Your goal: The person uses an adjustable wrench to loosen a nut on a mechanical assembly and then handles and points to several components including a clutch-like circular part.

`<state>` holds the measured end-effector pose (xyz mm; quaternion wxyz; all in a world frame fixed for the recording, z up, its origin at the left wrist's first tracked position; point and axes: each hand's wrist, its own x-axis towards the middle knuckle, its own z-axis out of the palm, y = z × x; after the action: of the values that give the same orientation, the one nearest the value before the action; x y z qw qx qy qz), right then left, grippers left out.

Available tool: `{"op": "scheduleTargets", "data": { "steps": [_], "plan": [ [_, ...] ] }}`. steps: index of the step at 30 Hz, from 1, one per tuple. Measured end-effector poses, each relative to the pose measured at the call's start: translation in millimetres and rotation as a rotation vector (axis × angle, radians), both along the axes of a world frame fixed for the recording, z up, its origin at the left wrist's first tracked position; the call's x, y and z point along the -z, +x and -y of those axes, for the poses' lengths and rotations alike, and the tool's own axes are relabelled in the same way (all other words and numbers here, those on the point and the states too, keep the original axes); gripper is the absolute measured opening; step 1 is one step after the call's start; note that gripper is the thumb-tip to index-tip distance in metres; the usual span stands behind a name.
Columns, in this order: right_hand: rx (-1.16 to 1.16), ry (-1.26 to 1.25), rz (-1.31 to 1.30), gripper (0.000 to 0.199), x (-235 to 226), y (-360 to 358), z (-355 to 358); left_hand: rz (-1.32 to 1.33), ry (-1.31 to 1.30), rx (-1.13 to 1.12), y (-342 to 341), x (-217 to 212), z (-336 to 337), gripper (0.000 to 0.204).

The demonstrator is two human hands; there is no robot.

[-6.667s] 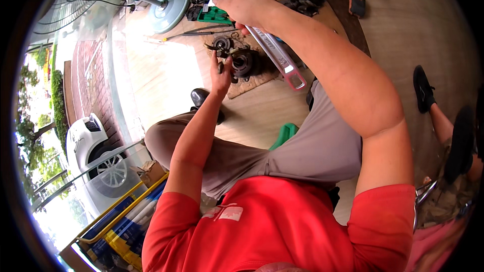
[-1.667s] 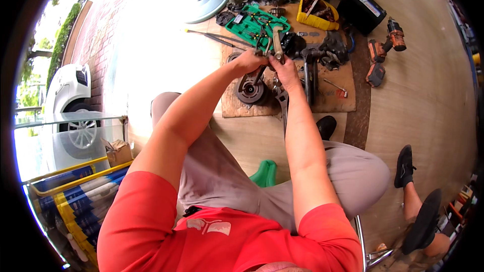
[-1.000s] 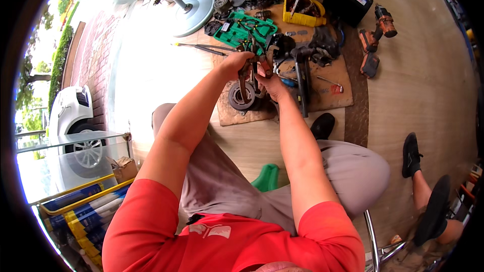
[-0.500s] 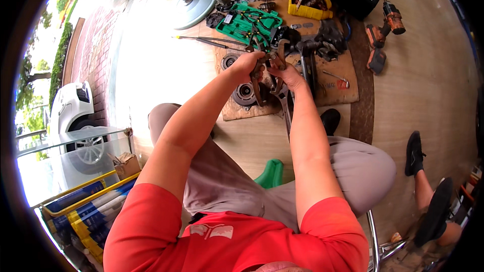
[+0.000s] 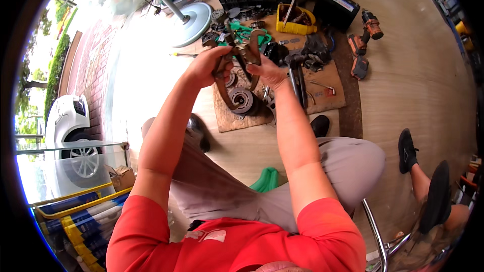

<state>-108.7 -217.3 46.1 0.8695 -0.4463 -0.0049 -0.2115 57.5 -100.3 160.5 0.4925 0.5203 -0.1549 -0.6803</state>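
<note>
A rusty brown jaw puller [image 5: 242,50] with a central screw hangs between my hands over the work area. My left hand [image 5: 207,67] is closed round its left leg, whose hooked lower end reaches down beside a round grooved pulley [image 5: 244,102]. My right hand [image 5: 270,72] grips the right leg, thumb against the metal. The pulley lies face up on a stained cardboard sheet [image 5: 227,122]. Whether the left hook touches the pulley, I cannot tell. Behind the puller, a green tool case [image 5: 264,37] is partly hidden.
Right of my hands lie a long-handled dark tool [image 5: 296,73], a black crumpled glove [image 5: 316,49] and a ratchet [image 5: 322,86]. Farther back are a yellow cut-open container [image 5: 296,27], a black battery [image 5: 337,10], a cordless drill [image 5: 372,24] and a fan base [image 5: 194,22]. Another person's shoe [image 5: 407,150] is at right.
My hands have lifted the puller and spread its legs farther apart. The left hand has moved left. The view has shifted slightly, uncovering more of the pulley.
</note>
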Motion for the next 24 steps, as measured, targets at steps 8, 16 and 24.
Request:
{"op": "scheduleTargets", "data": {
  "steps": [8, 16, 24],
  "plan": [
    [0.140, 0.205, -0.103, 0.063, 17.9, 47.2, -90.4, 0.565, 0.173, -0.267, 14.7, 9.8, -28.3, 0.031],
    [0.002, 0.636, 0.036, 0.029, 38.8, 52.8, -134.6, 0.575, 0.069, -0.367, 12.4, 52.8, -22.0, 0.021],
    [0.115, 0.603, 0.035, 0.045, 58.3, 38.7, -76.1, 1.078, -0.124, -0.129, -18.1, 42.8, -12.2, 0.035]
  ]
}}
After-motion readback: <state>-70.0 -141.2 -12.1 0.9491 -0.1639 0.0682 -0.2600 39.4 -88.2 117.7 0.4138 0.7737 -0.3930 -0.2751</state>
